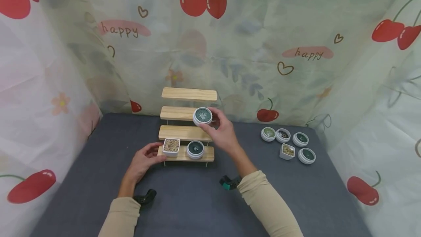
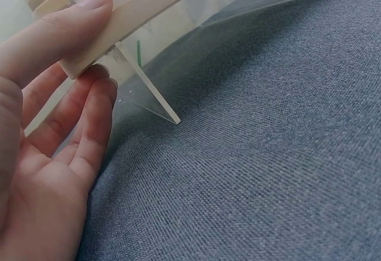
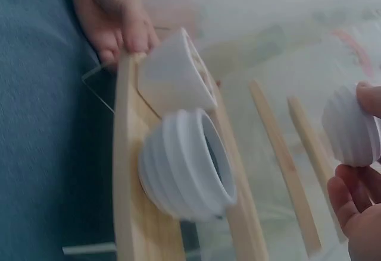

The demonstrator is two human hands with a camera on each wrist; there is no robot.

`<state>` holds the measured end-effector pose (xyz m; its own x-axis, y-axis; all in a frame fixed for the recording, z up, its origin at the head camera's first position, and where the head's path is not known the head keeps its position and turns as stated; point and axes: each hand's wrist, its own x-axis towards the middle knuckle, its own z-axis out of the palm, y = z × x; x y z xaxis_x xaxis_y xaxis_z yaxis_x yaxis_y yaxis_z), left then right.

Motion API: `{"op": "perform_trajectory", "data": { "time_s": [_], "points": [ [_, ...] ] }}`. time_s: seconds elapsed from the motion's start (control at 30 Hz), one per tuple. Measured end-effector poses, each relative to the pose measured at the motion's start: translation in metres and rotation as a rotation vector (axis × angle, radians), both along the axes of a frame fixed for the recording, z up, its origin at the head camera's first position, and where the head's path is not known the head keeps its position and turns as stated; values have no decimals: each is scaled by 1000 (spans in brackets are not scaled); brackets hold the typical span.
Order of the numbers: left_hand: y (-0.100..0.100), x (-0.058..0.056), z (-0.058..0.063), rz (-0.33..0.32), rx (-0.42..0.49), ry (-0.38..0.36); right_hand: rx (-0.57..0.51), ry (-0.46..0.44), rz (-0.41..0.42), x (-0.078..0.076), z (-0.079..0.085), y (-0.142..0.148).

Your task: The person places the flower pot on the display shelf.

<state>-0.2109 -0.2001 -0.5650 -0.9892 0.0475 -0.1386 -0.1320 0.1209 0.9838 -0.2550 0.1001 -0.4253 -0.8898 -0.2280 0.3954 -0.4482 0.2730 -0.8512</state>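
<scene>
Head view: the right hand (image 1: 223,132) pinches a round ribbed pot (image 1: 203,115) before the stand's (image 1: 179,133) upper tiers; a square pot (image 1: 171,147) and second round pot (image 1: 195,149) sit on its lowest tier. Left wrist view: the left hand (image 2: 50,175) grips the stand's end, thumb above, fingers beneath; loosening could let it shift. Right wrist view: thumb and fingers hold the ribbed pot beyond the stand's lowest tier; a careless tilt might knock a tier.

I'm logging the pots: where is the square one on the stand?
In the head view, the square pot sits near the left end of the lowest shelf, between the left hand and a round pot.
</scene>
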Motion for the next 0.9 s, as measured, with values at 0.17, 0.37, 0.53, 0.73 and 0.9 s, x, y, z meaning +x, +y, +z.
{"op": "perform_trajectory", "data": {
  "time_s": [0.17, 0.37, 0.53, 0.73, 0.9],
  "points": [
    [1, 0, 0, -3, -1, -1, 40, -75, 23, 8, 0, -23],
    [0, 0, 1, -7, -20, -3, 70, -101, 35, 11, -4, -46],
    [-1, 0, 2, -11, -27, -2, 90, -90, 51, 8, -10, -60],
    [-2, 1, 2, -15, -32, 5, 156, -124, 53, 6, -13, -73],
    [-1, 0, 2, -20, -30, 7, 201, -155, 20, 6, -16, -81]
  ]
}}
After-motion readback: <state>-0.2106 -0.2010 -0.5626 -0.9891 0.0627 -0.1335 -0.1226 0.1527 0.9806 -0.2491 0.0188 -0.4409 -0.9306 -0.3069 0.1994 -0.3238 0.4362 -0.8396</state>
